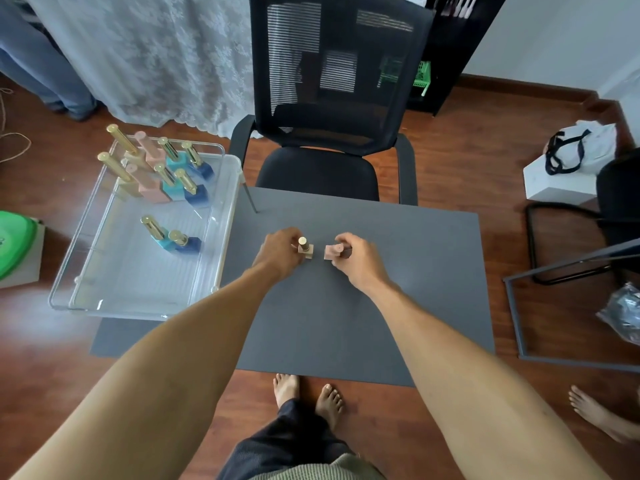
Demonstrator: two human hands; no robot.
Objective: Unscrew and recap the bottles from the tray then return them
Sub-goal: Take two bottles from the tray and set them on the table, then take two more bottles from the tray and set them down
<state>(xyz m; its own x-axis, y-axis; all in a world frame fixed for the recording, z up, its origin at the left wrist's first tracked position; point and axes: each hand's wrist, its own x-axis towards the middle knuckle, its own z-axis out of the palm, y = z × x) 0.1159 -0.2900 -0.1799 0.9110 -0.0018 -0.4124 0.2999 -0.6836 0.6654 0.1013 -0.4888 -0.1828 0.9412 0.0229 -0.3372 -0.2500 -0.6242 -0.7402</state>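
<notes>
Head view, the only cam I have: I look down over two bare forearms reaching onto a grey table [346, 306]. The left hand [278, 252] has its fingers curled round a small beige bottle w/ gold cap [305, 248], which stands upright on the table near the middle. Just beside it, to the right, the right hand [356, 258] grips a pink bottle [333, 251]; fingers wrap its far side, so I can't tell whether its cap is on. The two bottles sit close together but not touching. At the table's left edge I see a clear plastic tray [138, 299]. Its far end holds a tight group of upright bottles [159, 168]: beige, pink, teal and blue bodies, most w/ gold caps. Nearer me in the tray, a teal bottle [157, 233] and a blue bottle [183, 241] stand side by side, apart from that group. Behind the table is a black mesh chair [332, 98], on a wood floor [467, 157]. Bare feet [308, 396] show below the table's near edge.
</notes>
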